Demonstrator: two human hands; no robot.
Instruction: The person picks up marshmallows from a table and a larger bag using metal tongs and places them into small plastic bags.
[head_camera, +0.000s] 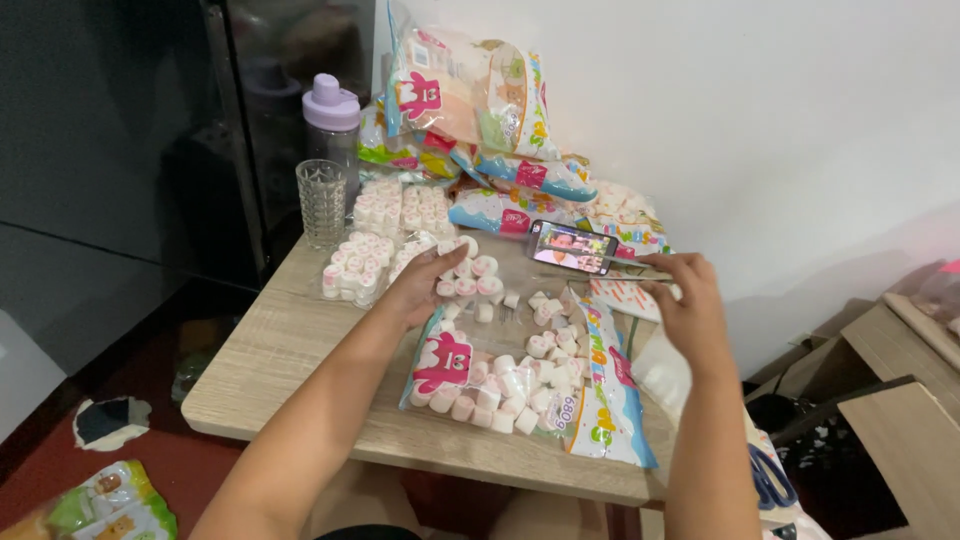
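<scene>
An opened clear bag of pink and white marshmallows (520, 385) lies on the wooden table (300, 350) in front of me. My left hand (425, 285) rests at the bag's far left end, fingers curled around a few loose marshmallows (468, 285). My right hand (690, 300) hovers over the bag's right side, fingers pinched on a thin skewer stick (620, 277) that runs left toward the middle. A smartphone (571, 246) lies just beyond the stick, its screen lit.
Small packs of marshmallows (385, 235) sit at the back left beside a clear glass (321, 203) and a purple-lidded bottle (332, 120). Full marshmallow bags (470, 100) pile against the wall. Another bag (100, 505) lies on the floor; wooden furniture (900, 390) stands to the right.
</scene>
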